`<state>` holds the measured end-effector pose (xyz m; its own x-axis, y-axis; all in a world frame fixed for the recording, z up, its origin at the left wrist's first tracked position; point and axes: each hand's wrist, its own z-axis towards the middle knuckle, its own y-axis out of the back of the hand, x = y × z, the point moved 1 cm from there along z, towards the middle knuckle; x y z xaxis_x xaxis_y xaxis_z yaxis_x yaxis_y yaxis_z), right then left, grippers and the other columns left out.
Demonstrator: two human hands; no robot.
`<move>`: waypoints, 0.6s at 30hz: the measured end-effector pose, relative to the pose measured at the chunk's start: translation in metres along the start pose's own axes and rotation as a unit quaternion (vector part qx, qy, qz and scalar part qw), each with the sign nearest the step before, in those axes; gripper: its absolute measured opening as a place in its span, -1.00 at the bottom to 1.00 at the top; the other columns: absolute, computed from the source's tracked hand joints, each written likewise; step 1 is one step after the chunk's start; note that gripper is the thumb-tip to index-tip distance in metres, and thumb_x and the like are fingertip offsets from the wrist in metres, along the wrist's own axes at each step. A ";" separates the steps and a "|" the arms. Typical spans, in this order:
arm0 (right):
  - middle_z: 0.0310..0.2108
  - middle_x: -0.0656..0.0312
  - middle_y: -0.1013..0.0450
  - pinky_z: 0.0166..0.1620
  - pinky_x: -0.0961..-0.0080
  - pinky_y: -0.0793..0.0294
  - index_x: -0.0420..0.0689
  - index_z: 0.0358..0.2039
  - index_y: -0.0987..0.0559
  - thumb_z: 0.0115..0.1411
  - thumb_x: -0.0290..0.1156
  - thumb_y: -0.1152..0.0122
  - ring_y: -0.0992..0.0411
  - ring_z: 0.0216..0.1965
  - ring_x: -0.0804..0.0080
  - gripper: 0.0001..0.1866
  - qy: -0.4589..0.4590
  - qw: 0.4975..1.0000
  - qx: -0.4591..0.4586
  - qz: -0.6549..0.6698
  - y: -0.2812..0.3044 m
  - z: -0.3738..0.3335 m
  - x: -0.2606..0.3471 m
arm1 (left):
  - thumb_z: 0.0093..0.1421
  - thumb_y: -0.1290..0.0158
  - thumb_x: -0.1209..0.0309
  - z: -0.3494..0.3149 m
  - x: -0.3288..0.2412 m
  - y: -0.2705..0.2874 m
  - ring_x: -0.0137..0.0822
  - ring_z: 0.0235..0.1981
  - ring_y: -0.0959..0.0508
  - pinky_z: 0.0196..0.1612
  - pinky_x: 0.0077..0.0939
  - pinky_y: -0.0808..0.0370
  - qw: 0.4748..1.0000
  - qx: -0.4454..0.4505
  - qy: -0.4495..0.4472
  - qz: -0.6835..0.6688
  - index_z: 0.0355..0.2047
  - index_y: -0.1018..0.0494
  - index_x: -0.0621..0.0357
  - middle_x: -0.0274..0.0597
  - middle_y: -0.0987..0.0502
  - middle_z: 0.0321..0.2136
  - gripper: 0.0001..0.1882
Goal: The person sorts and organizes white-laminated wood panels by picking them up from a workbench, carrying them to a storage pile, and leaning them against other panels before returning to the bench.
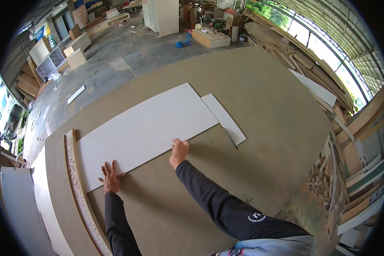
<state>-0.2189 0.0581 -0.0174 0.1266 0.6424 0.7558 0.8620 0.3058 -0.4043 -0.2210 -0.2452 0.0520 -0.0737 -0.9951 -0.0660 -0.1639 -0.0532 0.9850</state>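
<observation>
A long white board (145,123) lies flat on a large brown worktop (260,85). My left hand (111,178) is open, its fingers spread flat on the board close to its near left corner. Over the board's near edge, right of its middle, my right hand (180,150) is closed, with the fingers curled under. Whatever it may hold is hidden. A narrow white strip of board (225,119) lies crosswise at the right end of the long board. A thin dark line shows on the worktop along the strip's near left side.
Along the left runs a long wooden batten (77,183) with a speckled pale face, close to the board's left end. Offcuts and planks (328,179) are heaped on the right. Beyond the worktop, cabinets (162,17), a blue coil (183,41) and a low wooden box (211,38) stand about.
</observation>
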 end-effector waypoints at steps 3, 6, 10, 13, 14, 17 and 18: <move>-0.07 -0.04 -0.22 0.04 0.41 -0.20 -0.44 -0.16 -0.30 -0.19 -0.48 -0.15 -0.22 -0.01 0.24 -0.47 -0.066 0.993 -0.071 0.067 -0.028 -0.010 0.024 | 0.07 0.08 -0.14 0.003 0.018 -0.011 0.02 0.29 0.15 0.08 0.45 0.14 1.000 -0.014 0.000 0.001 0.26 0.08 -0.25 -0.03 0.17 0.28 -0.20; -0.21 0.04 -0.30 0.00 0.44 -0.22 -0.39 -0.34 -0.40 -0.22 -0.49 -0.14 -0.25 -0.09 0.29 -0.64 -0.056 0.991 -0.034 0.115 -0.042 -0.001 0.037 | 0.08 0.09 -0.15 0.002 0.016 -0.004 0.07 0.27 0.11 0.09 0.43 0.14 0.999 -0.025 -0.024 0.019 0.25 0.06 -0.14 0.06 0.13 0.26 -0.19; -0.25 0.09 -0.34 0.01 0.39 -0.19 -0.30 -0.36 -0.45 -0.24 -0.50 -0.15 -0.27 -0.13 0.29 -0.67 -0.071 0.995 -0.029 0.070 -0.055 0.060 0.049 | 0.09 0.05 -0.07 0.015 -0.011 -0.009 0.15 0.20 -0.06 0.16 0.21 0.06 0.995 -0.053 -0.067 0.050 0.24 0.05 0.08 0.16 -0.01 0.20 -0.17; -0.19 0.09 -0.33 0.00 0.36 -0.21 -0.31 -0.28 -0.43 -0.19 -0.53 -0.16 -0.27 -0.09 0.26 -0.64 -0.064 0.996 0.035 0.056 -0.075 0.060 0.063 | 0.16 0.05 0.23 0.030 -0.008 -0.014 0.20 0.03 -0.30 0.15 -0.05 -0.12 0.990 -0.107 -0.079 0.052 0.22 0.02 0.24 0.28 -0.19 0.09 -0.31; -0.19 0.11 -0.32 -0.01 0.37 -0.22 -0.30 -0.28 -0.43 -0.16 -0.54 -0.16 -0.27 -0.10 0.28 -0.66 -0.062 0.993 0.071 0.069 -0.080 0.058 0.071 | 0.16 0.08 0.34 0.034 -0.010 -0.016 0.23 -0.03 -0.34 0.12 -0.07 -0.18 0.986 -0.099 -0.072 0.112 0.21 0.01 0.26 0.36 -0.22 0.04 -0.36; -0.18 0.21 -0.32 -0.07 0.52 -0.26 -0.25 -0.24 -0.41 -0.04 -0.58 -0.14 -0.28 -0.12 0.39 -0.70 -0.041 0.965 0.220 0.141 -0.098 0.026 0.085 | 0.16 0.18 0.54 0.027 -0.004 -0.015 0.29 -0.20 -0.45 -0.05 -0.14 -0.39 0.974 -0.108 -0.081 0.182 0.18 -0.01 0.35 0.51 -0.29 -0.08 -0.44; -0.18 0.22 -0.33 -0.08 0.54 -0.27 -0.24 -0.22 -0.40 -0.02 -0.58 -0.13 -0.29 -0.13 0.41 -0.71 -0.007 0.961 0.246 0.123 -0.104 0.003 0.095 | 0.16 0.19 0.53 0.016 -0.011 0.009 0.28 -0.21 -0.45 -0.07 -0.16 -0.41 0.980 -0.083 -0.070 0.169 0.18 -0.01 0.36 0.51 -0.30 -0.09 -0.44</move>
<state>-0.2984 0.0898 0.0950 0.2879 0.7455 0.6011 0.4701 0.4368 -0.7669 -0.2373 -0.2337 0.0592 -0.2312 -0.9379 0.2586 0.0552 0.2527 0.9660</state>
